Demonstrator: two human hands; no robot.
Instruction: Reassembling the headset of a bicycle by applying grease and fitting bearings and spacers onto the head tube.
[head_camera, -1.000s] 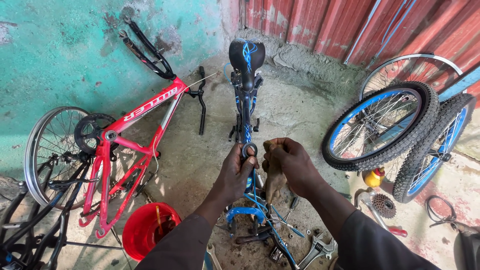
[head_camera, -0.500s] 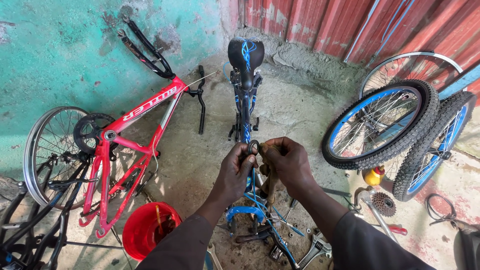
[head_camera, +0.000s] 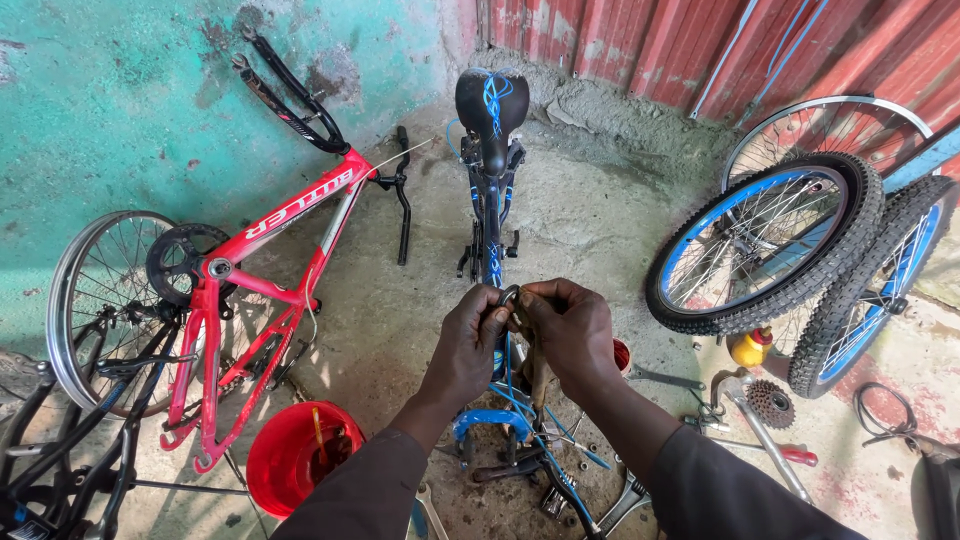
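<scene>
A small metal ring (head_camera: 509, 296), grey and round, sits pinched between both hands above the upturned blue bicycle frame (head_camera: 491, 215). The left hand (head_camera: 468, 345) has its grip closed on the ring's left edge; the right hand (head_camera: 567, 332) closes on its right side (fingers curled tight). Left stands a red bicycle frame (head_camera: 262, 262) with white lettering, a red bucket (head_camera: 296, 460) below; right, a small yellow bottle (head_camera: 749, 348) by blue-rimmed wheels (head_camera: 762, 243).

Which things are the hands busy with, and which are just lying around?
In use: left hand and right hand pinching a small metal ring over the upside-down blue bike.

Lying about: red bike frame, red bucket, two blue wheels, yellow bottle, gear cluster.
</scene>
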